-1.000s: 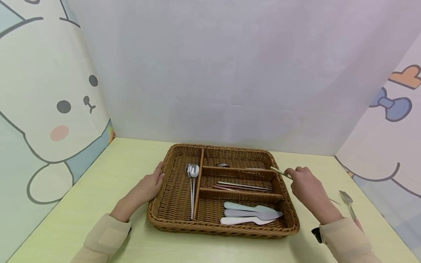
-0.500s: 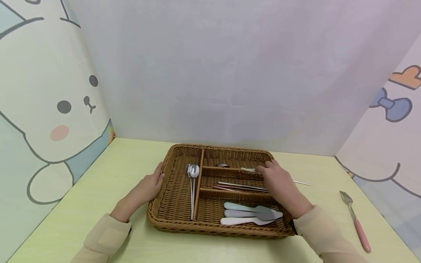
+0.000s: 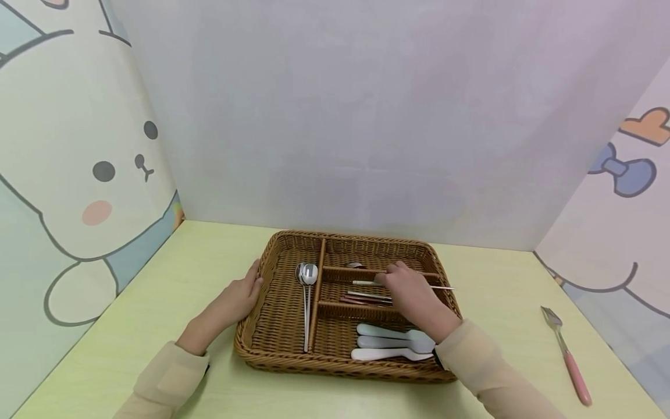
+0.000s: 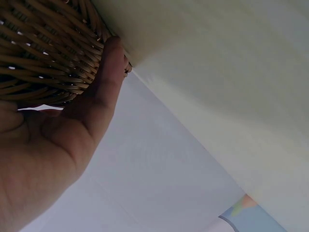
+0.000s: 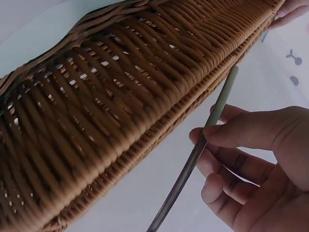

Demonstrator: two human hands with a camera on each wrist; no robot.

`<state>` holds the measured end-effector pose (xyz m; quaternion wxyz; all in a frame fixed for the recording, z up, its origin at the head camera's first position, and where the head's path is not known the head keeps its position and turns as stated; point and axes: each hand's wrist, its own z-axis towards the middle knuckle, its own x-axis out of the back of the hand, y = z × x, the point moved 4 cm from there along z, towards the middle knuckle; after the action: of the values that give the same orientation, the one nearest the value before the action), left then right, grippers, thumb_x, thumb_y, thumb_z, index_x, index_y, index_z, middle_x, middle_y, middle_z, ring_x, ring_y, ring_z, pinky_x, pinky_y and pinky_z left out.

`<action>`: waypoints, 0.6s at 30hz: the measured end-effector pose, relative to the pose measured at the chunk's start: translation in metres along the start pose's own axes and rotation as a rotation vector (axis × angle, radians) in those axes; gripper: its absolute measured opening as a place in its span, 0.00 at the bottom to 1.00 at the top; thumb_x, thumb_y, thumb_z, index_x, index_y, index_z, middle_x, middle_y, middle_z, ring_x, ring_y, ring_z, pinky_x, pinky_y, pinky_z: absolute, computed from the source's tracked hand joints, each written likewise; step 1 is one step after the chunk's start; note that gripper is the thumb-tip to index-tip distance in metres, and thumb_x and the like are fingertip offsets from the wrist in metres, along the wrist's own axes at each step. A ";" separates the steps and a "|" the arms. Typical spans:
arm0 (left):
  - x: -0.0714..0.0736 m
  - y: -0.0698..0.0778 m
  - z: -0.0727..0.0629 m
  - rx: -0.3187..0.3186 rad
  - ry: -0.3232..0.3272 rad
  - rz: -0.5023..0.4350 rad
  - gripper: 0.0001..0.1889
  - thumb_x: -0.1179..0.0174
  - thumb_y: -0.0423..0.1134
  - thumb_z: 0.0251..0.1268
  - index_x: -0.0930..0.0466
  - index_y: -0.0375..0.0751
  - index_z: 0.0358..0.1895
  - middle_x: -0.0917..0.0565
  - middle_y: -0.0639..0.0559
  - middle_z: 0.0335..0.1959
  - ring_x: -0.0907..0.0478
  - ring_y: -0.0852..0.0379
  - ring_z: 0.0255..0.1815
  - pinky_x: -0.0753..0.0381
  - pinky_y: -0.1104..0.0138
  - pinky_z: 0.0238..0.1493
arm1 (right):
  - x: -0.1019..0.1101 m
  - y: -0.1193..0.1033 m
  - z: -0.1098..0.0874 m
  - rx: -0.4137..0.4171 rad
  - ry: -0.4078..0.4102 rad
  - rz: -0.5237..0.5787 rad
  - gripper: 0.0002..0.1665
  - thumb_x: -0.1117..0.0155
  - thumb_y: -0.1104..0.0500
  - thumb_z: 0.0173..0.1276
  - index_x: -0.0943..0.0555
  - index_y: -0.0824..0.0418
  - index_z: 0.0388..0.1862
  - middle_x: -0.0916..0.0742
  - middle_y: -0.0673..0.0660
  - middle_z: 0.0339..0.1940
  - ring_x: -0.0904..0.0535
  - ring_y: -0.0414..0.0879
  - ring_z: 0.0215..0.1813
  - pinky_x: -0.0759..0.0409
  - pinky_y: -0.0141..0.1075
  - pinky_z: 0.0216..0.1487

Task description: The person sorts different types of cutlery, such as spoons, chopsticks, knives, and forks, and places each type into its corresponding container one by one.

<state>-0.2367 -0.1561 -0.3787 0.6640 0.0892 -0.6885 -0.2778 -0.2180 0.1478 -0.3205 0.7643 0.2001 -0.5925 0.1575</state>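
My right hand point(image 3: 416, 295) pinches a chopstick point(image 5: 219, 101) with a pale green end and a slim metal end. It reaches over the middle right compartment of a brown wicker cutlery basket point(image 3: 340, 365). Silver and pink chopsticks point(image 3: 366, 299) lie in that compartment, partly behind the hand. At the basket's left side, my left hand point(image 3: 238, 298) rests against the outer wall, one finger straight along the weave in the left wrist view. The left compartment holds spoons point(image 3: 310, 273). Several knives point(image 3: 384, 342) with pale handles lie in the front compartment, their right ends partly covered by my arm.
A fork point(image 3: 573, 372) with a pink handle lies on the pale yellow table point(image 3: 502, 267) to the right. In the back compartment a shiny metal utensil end point(image 3: 356, 265) shows. Wall panels stand behind and on both sides.
My right hand has moved left from beyond the basket's right rim to over the middle compartment, bringing the chopstick with it. The left hand has stayed at the basket's side.
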 end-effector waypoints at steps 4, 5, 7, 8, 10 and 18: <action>0.000 0.000 0.000 -0.009 0.006 0.006 0.29 0.64 0.38 0.74 0.59 0.22 0.69 0.21 0.26 0.39 0.19 0.40 0.36 0.23 0.55 0.36 | -0.008 -0.004 0.005 0.024 -0.047 0.012 0.17 0.34 0.73 0.52 0.15 0.53 0.36 0.17 0.52 0.28 0.27 0.46 0.31 0.29 0.32 0.23; 0.000 0.000 0.000 -0.011 0.008 0.008 0.29 0.64 0.38 0.74 0.59 0.22 0.69 0.23 0.24 0.43 0.19 0.39 0.38 0.23 0.54 0.36 | -0.010 -0.005 0.006 0.031 -0.056 0.020 0.17 0.34 0.73 0.52 0.15 0.54 0.36 0.17 0.52 0.29 0.26 0.46 0.31 0.28 0.32 0.23; 0.000 -0.001 -0.001 -0.016 0.012 0.011 0.29 0.64 0.38 0.74 0.59 0.22 0.69 0.26 0.22 0.50 0.20 0.37 0.41 0.22 0.53 0.38 | -0.014 -0.006 0.008 0.043 -0.085 0.043 0.16 0.34 0.73 0.53 0.15 0.55 0.36 0.16 0.52 0.29 0.25 0.46 0.31 0.26 0.33 0.24; 0.000 -0.001 -0.001 -0.016 0.011 0.010 0.29 0.64 0.38 0.74 0.59 0.22 0.69 0.27 0.22 0.51 0.20 0.37 0.41 0.22 0.52 0.39 | -0.016 -0.007 0.009 0.046 -0.096 0.057 0.17 0.35 0.74 0.53 0.14 0.55 0.36 0.16 0.53 0.30 0.24 0.46 0.32 0.25 0.33 0.25; 0.000 0.000 -0.002 -0.018 0.009 0.008 0.29 0.64 0.38 0.74 0.59 0.22 0.69 0.27 0.22 0.51 0.20 0.37 0.41 0.23 0.52 0.40 | -0.020 -0.008 0.010 0.054 -0.113 0.078 0.17 0.36 0.75 0.53 0.14 0.56 0.36 0.15 0.53 0.30 0.22 0.47 0.32 0.23 0.34 0.27; 0.001 0.002 -0.002 -0.023 0.011 0.007 0.28 0.64 0.38 0.74 0.59 0.22 0.69 0.28 0.22 0.53 0.21 0.36 0.44 0.24 0.50 0.45 | -0.031 -0.011 0.016 0.081 -0.182 0.123 0.17 0.39 0.75 0.57 0.14 0.56 0.37 0.13 0.52 0.32 0.18 0.44 0.30 0.22 0.31 0.26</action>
<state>-0.2343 -0.1553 -0.3767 0.6698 0.0809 -0.6818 -0.2829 -0.2343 0.1306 -0.3481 0.6874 0.2075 -0.6639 0.2089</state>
